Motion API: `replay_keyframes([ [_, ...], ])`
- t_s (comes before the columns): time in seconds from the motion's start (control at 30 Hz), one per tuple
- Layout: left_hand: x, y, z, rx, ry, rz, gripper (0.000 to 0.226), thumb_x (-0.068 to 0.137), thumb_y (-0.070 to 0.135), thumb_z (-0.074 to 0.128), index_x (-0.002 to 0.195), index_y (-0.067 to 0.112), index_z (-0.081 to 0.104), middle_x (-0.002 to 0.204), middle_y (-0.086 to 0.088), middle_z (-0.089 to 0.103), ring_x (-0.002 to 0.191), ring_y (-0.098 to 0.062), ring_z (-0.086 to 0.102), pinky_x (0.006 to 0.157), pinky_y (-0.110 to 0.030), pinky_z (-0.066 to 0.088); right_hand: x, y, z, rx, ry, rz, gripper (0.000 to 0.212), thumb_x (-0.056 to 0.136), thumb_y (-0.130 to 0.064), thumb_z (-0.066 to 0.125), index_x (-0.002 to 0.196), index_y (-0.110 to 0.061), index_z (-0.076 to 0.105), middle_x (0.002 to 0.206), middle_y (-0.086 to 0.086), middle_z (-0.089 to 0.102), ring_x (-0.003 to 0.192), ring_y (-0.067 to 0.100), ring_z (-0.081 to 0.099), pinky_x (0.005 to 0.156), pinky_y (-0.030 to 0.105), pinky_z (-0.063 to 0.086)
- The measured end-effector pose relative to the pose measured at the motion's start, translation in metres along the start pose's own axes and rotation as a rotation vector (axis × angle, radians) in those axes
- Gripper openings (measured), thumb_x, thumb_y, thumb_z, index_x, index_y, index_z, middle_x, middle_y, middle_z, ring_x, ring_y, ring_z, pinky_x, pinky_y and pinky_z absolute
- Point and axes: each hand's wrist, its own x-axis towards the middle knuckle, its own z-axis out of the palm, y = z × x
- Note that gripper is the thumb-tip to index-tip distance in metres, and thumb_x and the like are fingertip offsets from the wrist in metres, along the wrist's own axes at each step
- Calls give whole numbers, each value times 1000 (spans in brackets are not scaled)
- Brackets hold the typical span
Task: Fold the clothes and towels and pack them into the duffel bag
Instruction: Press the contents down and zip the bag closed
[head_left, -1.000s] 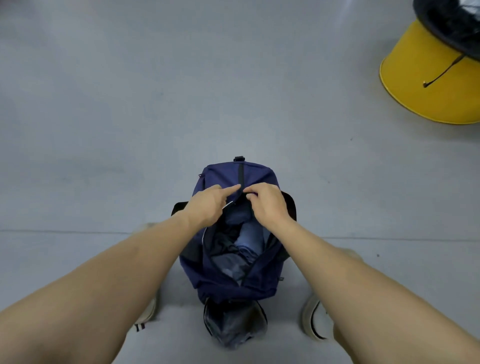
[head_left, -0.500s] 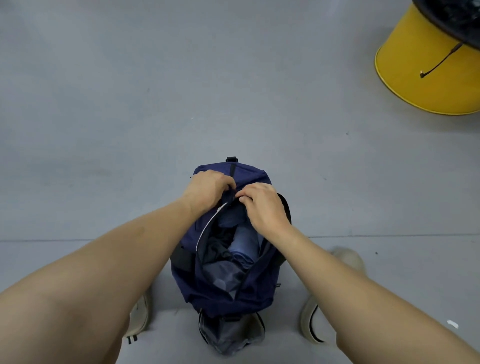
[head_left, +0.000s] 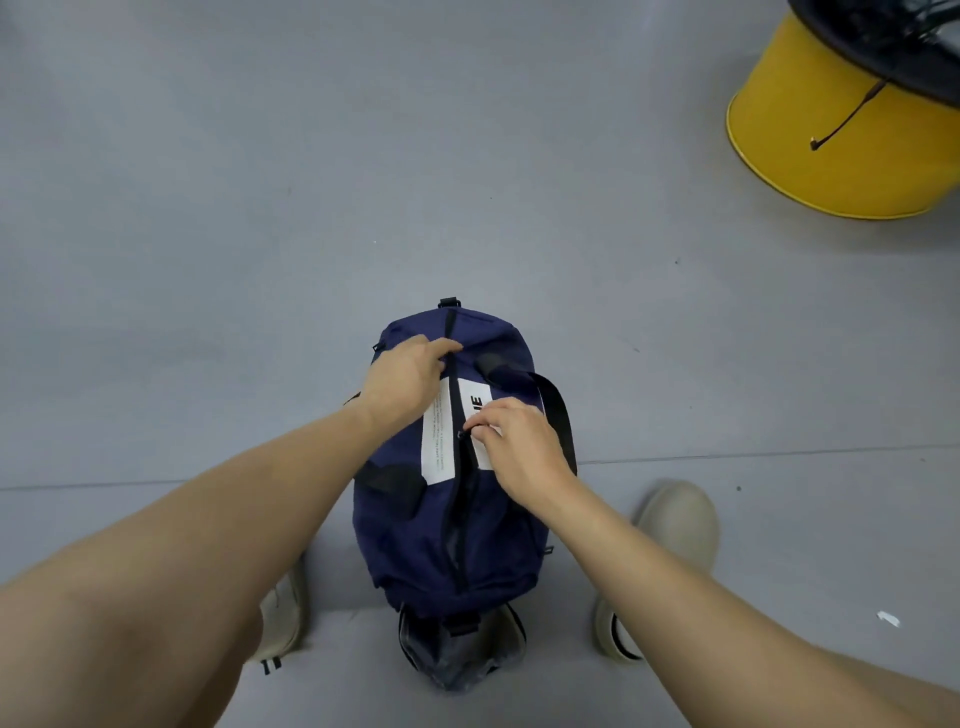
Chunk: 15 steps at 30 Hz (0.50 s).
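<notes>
A navy duffel bag (head_left: 415, 535) with a white label lies lengthwise on the grey floor between my feet. My left hand (head_left: 402, 382) presses flat on the bag's far top beside the zipper line. My right hand (head_left: 519, 441) pinches the zipper pull (head_left: 461, 432) at the middle of the bag's top. The zipper behind the pull looks closed toward the far end; the near stretch is a dark seam. The clothes inside are hidden. A black strap (head_left: 558, 410) loops over the bag's right side.
A yellow drum (head_left: 831, 135) with a black top and a dangling cord stands at the far right. My two pale shoes (head_left: 675, 525) flank the bag. An unzipped grey end pocket (head_left: 457, 649) hangs at the bag's near end. A small white scrap (head_left: 887, 618) lies right.
The bag's top has gone from gaping, with folded clothes showing, to drawn together. My right hand has travelled toward me along the zipper; my left hand stays at the far end.
</notes>
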Motion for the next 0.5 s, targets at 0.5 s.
replay_keyframes([
  [0.5, -75, 27, 9, -255, -256, -426, 55, 83, 67, 62, 75, 12, 62, 68, 1, 64, 60, -18, 58, 60, -32, 48, -36, -10, 0, 9, 58, 61, 21, 99, -23, 58, 111, -28, 75, 118, -4, 65, 115, 19, 54, 83, 32, 47],
])
